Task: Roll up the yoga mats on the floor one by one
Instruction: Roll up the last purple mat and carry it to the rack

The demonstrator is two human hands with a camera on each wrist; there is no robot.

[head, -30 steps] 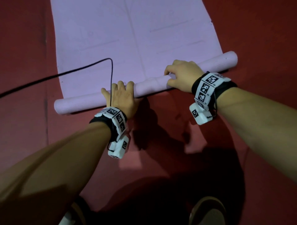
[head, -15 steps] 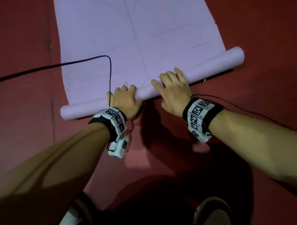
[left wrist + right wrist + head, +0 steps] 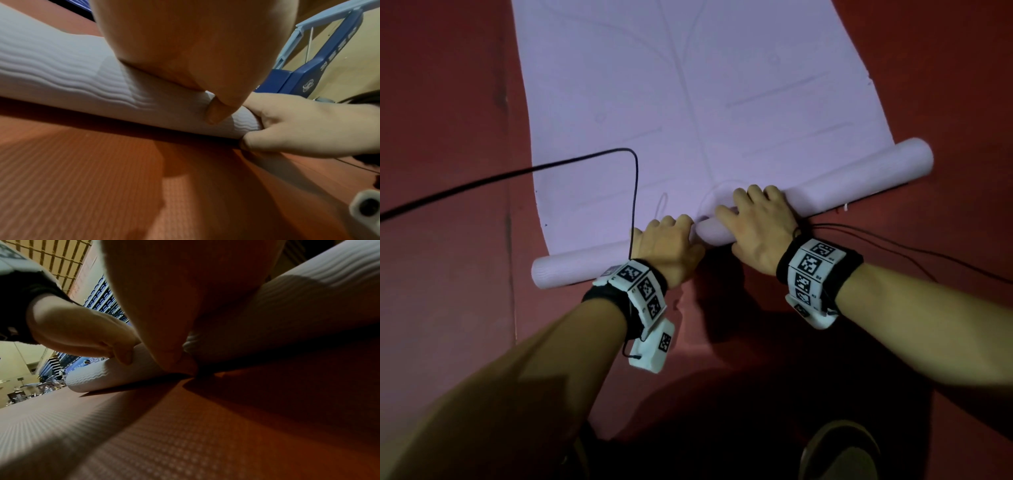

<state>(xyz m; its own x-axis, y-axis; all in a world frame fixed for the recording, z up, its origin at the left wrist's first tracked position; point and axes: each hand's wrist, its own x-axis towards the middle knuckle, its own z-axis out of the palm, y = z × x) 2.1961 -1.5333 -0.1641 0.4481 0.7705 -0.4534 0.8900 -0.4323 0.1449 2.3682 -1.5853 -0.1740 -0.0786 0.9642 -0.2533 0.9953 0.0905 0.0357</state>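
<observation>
A lilac yoga mat [image 3: 688,85] lies flat on the red floor, and its near end is wound into a roll [image 3: 859,171] that runs from lower left to upper right. My left hand [image 3: 667,236] grips the roll left of its middle, fingers curled over the top. Right beside it, my right hand [image 3: 753,216] holds the roll the same way. In the left wrist view my left thumb [image 3: 218,112] presses the ribbed roll [image 3: 72,76], and the right hand [image 3: 292,126] has its thumb tucked under the roll's near side. The right wrist view shows the roll [image 3: 308,301] and the left hand [image 3: 82,331].
A black cable [image 3: 635,192] loops from my left wrist over the flat mat and off to the left. Thin cables [image 3: 893,243] trail over the floor on the right. My shoe [image 3: 839,452] is at the bottom. Red floor [image 3: 448,137] surrounds the mat.
My right hand has slid left along the roll and now sits close to the left hand. The roll has turned a little further up the mat. The left hand has kept its place.
</observation>
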